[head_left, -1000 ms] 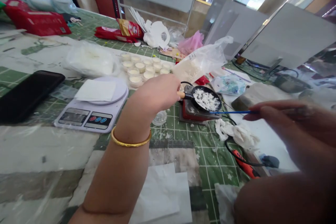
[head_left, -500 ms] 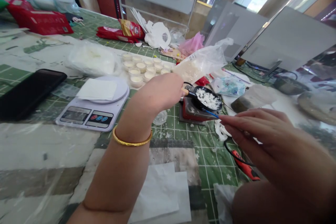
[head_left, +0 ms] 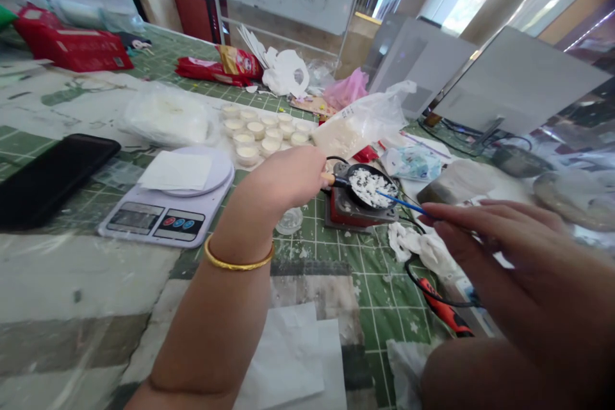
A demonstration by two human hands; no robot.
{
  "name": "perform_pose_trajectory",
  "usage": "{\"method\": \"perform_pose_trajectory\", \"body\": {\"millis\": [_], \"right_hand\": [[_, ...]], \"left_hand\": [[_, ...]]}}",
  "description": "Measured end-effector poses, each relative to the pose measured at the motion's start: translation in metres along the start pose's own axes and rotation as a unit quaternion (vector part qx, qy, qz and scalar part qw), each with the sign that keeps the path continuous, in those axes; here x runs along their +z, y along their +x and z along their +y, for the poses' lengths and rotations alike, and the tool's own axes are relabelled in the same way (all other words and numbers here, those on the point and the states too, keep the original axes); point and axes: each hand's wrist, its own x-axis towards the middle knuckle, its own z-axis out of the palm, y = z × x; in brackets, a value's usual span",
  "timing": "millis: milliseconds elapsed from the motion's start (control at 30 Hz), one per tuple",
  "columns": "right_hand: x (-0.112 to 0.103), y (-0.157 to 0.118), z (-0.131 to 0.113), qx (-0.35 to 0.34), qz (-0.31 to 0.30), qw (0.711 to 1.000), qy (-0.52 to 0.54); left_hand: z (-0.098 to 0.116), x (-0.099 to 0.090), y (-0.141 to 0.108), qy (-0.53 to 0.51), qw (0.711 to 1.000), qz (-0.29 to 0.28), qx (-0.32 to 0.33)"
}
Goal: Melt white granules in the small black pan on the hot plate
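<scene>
Just right of the left grip point(head_left: 295, 176), over the burner point(head_left: 353, 219), the small pan point(head_left: 381, 173) looks light and stiff, best held by its wooden handle point(head_left: 328, 178), where that grip is clamped. The right grip point(head_left: 509, 246) pinches a thin, probably bendy blue stick point(head_left: 404, 202), tip among white flakes point(head_left: 368, 187). Left wrist bent; right fingers point left.

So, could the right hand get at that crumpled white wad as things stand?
Probably yes: the crumpled white wad lies close to the right hand, and nothing solid seems to bar the way. But that hand holds a thin blue stick, so it may need to let go first.
</scene>
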Motion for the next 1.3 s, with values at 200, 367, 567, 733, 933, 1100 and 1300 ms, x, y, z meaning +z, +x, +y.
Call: {"method": "perform_pose_trajectory", "body": {"millis": [200, 367, 567, 733, 933, 1100, 1300], "right_hand": [[0.018, 0.016, 0.010, -0.001, -0.054, 0.998, 0.027], [0.025, 0.024, 0.016, 0.049, -0.072, 0.996, 0.023], [0.020, 0.025, 0.023, 0.114, -0.050, 0.992, 0.032], [0.022, 0.028, 0.032, 0.147, -0.066, 0.987, 0.024], [0.018, 0.028, 0.032, 0.165, -0.044, 0.985, 0.026], [0.014, 0.025, 0.031, 0.140, -0.051, 0.988, 0.043], [0.016, 0.024, 0.030, 0.134, -0.048, 0.989, 0.024]], "left_hand": [[-0.002, 0.002, 0.004, 0.001, 1.000, -0.004, -0.008], [-0.004, 0.003, 0.007, 0.012, 1.000, -0.001, 0.008], [-0.004, 0.001, 0.006, -0.002, 1.000, -0.009, 0.002], [-0.003, -0.001, 0.005, -0.016, 1.000, -0.011, -0.002], [-0.004, 0.000, 0.006, -0.013, 1.000, -0.013, 0.019], [-0.003, -0.001, 0.007, -0.003, 1.000, -0.019, 0.017], [-0.004, 0.000, 0.007, 0.000, 1.000, -0.017, 0.022]]}}
